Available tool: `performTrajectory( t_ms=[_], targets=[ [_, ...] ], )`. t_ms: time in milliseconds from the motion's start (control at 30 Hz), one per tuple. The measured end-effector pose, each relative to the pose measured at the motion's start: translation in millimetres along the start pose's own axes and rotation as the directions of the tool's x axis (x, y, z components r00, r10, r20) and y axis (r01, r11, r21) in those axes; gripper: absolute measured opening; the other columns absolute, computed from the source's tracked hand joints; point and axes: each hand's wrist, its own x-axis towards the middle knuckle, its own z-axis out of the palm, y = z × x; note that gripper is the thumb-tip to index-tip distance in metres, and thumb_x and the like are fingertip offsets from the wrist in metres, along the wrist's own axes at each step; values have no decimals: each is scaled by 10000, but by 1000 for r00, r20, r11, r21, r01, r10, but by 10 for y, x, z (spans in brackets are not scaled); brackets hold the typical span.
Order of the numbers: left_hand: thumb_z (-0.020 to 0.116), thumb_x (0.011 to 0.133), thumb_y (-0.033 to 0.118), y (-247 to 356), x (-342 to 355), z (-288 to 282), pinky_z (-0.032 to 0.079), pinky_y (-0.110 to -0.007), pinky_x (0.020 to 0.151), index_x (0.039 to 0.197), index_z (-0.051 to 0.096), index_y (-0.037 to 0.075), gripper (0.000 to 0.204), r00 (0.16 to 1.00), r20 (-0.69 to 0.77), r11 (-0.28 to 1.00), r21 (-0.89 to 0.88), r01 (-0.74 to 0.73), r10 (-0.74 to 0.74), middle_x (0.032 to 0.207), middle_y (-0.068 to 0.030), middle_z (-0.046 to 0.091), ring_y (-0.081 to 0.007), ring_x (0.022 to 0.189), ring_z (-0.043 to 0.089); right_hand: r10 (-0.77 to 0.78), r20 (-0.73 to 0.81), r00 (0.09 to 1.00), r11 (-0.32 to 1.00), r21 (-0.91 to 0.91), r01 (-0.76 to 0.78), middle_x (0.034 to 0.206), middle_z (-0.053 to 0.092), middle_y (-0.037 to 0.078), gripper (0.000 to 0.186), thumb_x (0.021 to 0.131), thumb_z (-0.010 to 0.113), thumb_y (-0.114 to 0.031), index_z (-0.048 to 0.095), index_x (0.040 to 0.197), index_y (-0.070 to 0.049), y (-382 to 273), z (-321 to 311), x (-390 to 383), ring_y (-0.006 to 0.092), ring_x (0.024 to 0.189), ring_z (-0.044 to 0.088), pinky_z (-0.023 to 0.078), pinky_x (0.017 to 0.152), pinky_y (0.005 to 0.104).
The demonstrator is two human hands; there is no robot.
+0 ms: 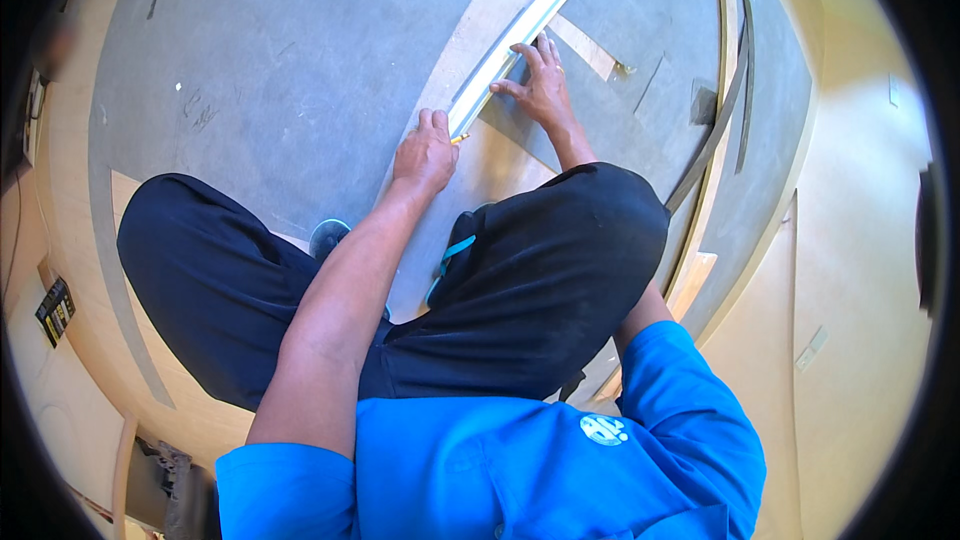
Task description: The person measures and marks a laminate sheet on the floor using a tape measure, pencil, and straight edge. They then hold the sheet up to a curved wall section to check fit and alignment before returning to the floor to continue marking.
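A long white strip (545,6) with grey lines along it runs from between my knees to the far edge of view. At its near end my left hand (427,152) is closed, fingers curled against the strip. A small yellow piece (460,139) sticks out beside that hand; its kind is too small to tell. Farther up, my right hand (542,90) lies along the strip's right edge, thumb and fingers spread, fingertips touching it. Under the strip are light brown flat pieces (488,2) on the grey floor sheet (270,60).
My bent knees in dark trousers (530,280) frame the work. To the right lie a long wooden batten (722,140) and dark thin strips (746,90). A pale panel (850,270) stands beyond. A black and yellow card (55,312) is at the far left.
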Motion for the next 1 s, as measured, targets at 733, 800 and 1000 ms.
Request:
performTrajectory(
  t_ms=[733, 800, 1000],
  targets=[
    [723, 944, 238, 13, 10, -20, 592, -530, 860, 1207, 484, 32, 410, 1000, 9, 1000, 2, 10, -10, 1201, -205, 552, -425, 980, 712, 23, 2, 1000, 1000, -21, -23, 1676, 304, 278, 887, 617, 956, -539, 649, 1385, -216, -16, 16, 18, 476, 1562, 263, 360, 1230, 533],
    [721, 944, 232, 16, 8, -22, 590, -533, 865, 1208, 483, 33, 408, 1000, 10, 1000, -2, 8, -8, 1210, -203, 550, -428, 982, 709, 25, 0, 1000, 999, -28, -25, 1676, 310, 272, 886, 617, 954, -541, 650, 1385, -221, -18, 9, 23, 473, 1563, 263, 359, 1233, 524],
    [721, 941, 224, 1, 6, -28, 585, -538, 872, 1223, 476, 36, 419, 1000, 15, 1000, -12, -5, 5, 1231, -207, 543, -437, 988, 702, 53, 21, 998, 998, -31, -52, 1673, 328, 256, 884, 618, 947, -553, 653, 1385, -226, -44, -18, 8, 438, 1569, 277, 355, 1240, 506]
  ],
)
